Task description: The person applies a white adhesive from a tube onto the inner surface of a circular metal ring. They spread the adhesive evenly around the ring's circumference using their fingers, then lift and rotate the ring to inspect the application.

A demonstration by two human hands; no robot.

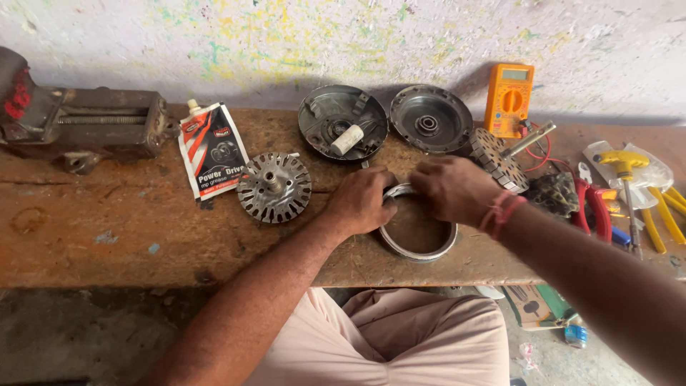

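Note:
A silver metal ring (418, 251) lies flat near the front edge of a worn wooden bench (128, 229). My left hand (363, 200) grips the ring's left rim with curled fingers. My right hand (454, 187), with red threads at the wrist, rests over the ring's far rim and covers it. What the fingers do under the hands is hidden.
A slotted stator core (274, 187) and a grease pouch (212, 149) lie left of the ring. Two round motor covers (341, 121) (431, 119), an orange multimeter (508, 99), a rotor with shaft (500, 157), red pliers (592, 207) and yellow-handled tools (629, 171) are behind and right. A vise (71, 121) stands far left.

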